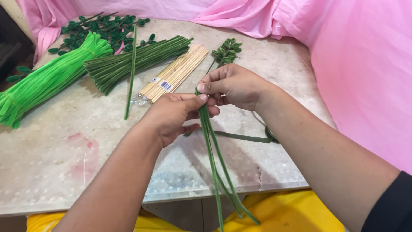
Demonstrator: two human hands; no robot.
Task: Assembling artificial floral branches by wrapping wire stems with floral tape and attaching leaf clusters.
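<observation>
Right of the skewer bundle (174, 73), my left hand (171, 118) and right hand (234, 86) both pinch several green stems (212, 146). I count two pipe-cleaner bundles left of the skewers.

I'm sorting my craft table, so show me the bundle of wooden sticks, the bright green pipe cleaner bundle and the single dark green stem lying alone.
Wooden sticks (174, 74), head view, mid-bundle.
Bright green pipe cleaner bundle (47, 79), head view, middle.
Single dark green stem (131, 73), head view, mid-length.
</observation>
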